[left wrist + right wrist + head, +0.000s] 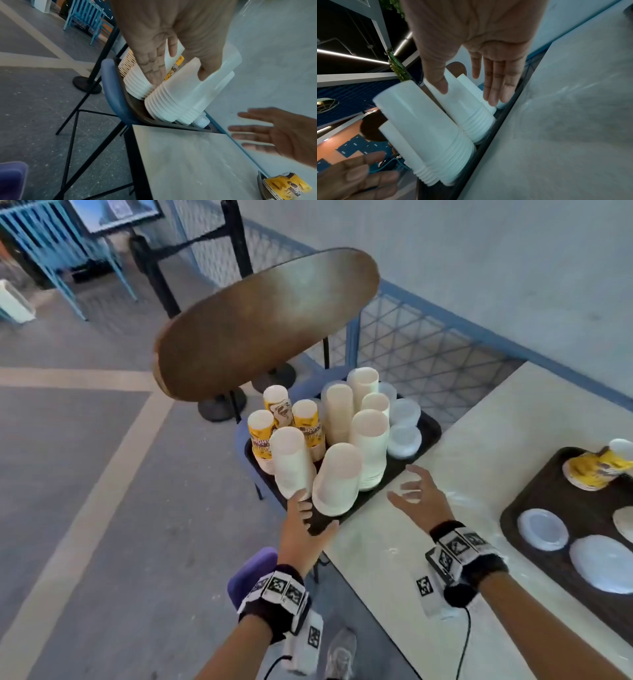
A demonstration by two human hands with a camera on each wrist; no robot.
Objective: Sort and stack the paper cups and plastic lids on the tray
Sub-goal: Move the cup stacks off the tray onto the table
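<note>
A dark tray rests on a blue chair seat beside the table. It carries several upside-down stacks of white paper cups, yellow printed cup stacks at its far left, and clear plastic lids at its right. My left hand is at the tray's near edge, fingers straight, touching the base of the nearest white stacks. It grips nothing. My right hand hovers over the table next to the tray, fingers spread and empty. In the right wrist view the white stacks stand just beyond its fingers.
A second dark tray lies on the pale table at right, holding toppled yellow cups and flat lids. The chair's brown wooden back looms behind the cups. A purple seat is by my left wrist.
</note>
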